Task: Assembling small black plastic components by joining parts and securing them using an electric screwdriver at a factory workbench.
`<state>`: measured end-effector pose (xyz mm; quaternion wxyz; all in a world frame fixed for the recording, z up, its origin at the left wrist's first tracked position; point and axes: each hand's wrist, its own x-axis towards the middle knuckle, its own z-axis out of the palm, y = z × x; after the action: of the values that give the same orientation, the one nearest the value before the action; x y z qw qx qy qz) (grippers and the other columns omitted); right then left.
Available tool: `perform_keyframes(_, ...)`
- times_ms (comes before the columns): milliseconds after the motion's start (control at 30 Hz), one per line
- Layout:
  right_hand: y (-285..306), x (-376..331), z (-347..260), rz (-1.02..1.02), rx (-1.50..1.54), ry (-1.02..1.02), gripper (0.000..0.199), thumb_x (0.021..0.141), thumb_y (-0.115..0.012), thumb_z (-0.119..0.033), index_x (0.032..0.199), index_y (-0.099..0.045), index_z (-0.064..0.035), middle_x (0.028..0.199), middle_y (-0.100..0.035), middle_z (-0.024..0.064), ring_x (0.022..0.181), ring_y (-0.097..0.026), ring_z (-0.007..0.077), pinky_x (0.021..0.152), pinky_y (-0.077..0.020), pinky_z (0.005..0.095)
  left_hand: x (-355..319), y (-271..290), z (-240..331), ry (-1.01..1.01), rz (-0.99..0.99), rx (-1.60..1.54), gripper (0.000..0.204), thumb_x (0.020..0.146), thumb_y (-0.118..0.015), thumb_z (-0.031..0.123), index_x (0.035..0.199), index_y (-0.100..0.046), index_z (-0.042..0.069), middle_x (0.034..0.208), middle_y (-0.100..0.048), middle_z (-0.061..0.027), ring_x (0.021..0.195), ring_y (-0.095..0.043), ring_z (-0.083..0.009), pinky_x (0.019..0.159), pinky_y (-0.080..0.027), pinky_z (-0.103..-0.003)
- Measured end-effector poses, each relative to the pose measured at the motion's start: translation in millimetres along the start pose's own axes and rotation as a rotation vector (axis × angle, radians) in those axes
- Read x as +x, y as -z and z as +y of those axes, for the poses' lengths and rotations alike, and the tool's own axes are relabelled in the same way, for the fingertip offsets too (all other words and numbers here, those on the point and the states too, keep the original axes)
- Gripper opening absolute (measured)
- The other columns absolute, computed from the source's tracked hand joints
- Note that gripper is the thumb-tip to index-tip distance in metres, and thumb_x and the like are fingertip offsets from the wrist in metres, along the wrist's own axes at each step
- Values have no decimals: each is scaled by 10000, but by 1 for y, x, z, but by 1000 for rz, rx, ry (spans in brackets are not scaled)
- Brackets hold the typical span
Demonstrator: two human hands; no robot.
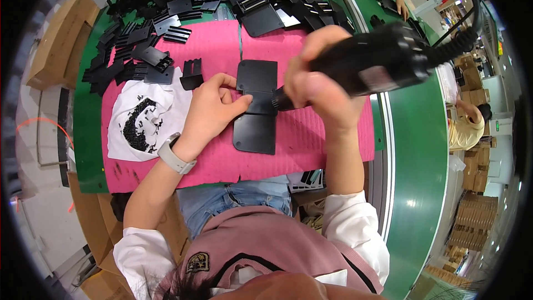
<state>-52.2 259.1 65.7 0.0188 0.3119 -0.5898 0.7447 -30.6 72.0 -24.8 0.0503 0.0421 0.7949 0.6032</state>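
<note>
A black plate assembly of joined flat panels [255, 133] lies lengthwise on the pink foam mat [300, 144]. My left hand [214, 104] holds its left edge, thumb on the middle section and fingers curled beside it. In my right hand [327, 86] is a black corded electric screwdriver [366, 61], held nearly level. Its tip meets the right side of the middle section; the exact contact point is too small to make out. A small black bracket [192, 74] stands beyond my left hand. Left of that hand, small black screws [139, 125] lie heaped on a white cloth [125, 147].
Piles of black brackets and plates [158, 28] cover the far and left parts of the green table [89, 161]. A metal rail and a green conveyor surface [416, 189] run along the right. Another person's hand [401, 8] shows at the far right, near black parts. Cardboard boxes [55, 50] stand at left.
</note>
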Motion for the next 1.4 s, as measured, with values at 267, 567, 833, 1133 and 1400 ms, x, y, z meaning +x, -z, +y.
perform_keyframes(267,-6,6,-6,-194,440,295,346,865,-535,-337,1093,-434,-97,640,-498,16,484,-476,138,579,-431,312,-17,13,22,136,-60,-961,297,962,-456,247,1074,-531,-18,897,-610,-117,787,-554,-149,721,-454,-295)
perform_keyframes(567,-17,4,14,-167,357,267,337,859,-542,-324,1084,-433,-97,634,-505,31,489,-487,147,577,-436,326,-25,17,25,124,-321,-1043,324,984,-408,233,1148,-509,-27,1041,-616,-151,912,-630,-216,819,-510,-323)
perform_keyframes(833,-7,0,1,-23,432,282,323,833,-595,-267,1042,-425,-86,598,-499,42,484,-488,163,518,-424,325,-28,16,18,183,-189,-711,217,940,-540,171,973,-602,-35,770,-639,-91,606,-615,-118,551,-494,-217)
perform_keyframes(1133,-9,-2,1,-18,441,278,331,820,-600,-280,1036,-427,-100,582,-492,34,469,-482,159,517,-428,327,-28,14,15,133,-238,-710,182,953,-519,173,948,-568,-2,759,-627,-86,575,-565,-115,543,-461,-227)
perform_keyframes(1400,-4,1,7,-123,489,281,334,881,-524,-359,1082,-448,-102,635,-498,8,485,-475,132,575,-431,327,-30,20,16,54,-246,-609,190,941,-538,153,921,-598,-26,772,-637,-92,575,-577,-99,544,-466,-218)
